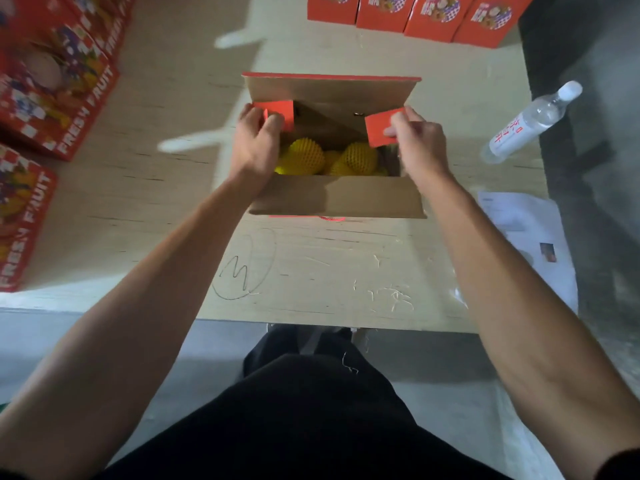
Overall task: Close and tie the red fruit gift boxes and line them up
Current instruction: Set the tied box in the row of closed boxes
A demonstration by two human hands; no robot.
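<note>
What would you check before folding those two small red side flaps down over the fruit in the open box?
1. Left hand grips the left side flap: ok.
2. Right hand grips the right side flap: ok.
3. Long far flap and near flap are out of the way, spread open: ok.
4. Yellow netted fruit sits below the box rim: cannot tell.
5. Tie cord within reach: cannot tell, only a red trace shows at the near edge.
6. Water bottle lies apart from the open box: ok.
</note>
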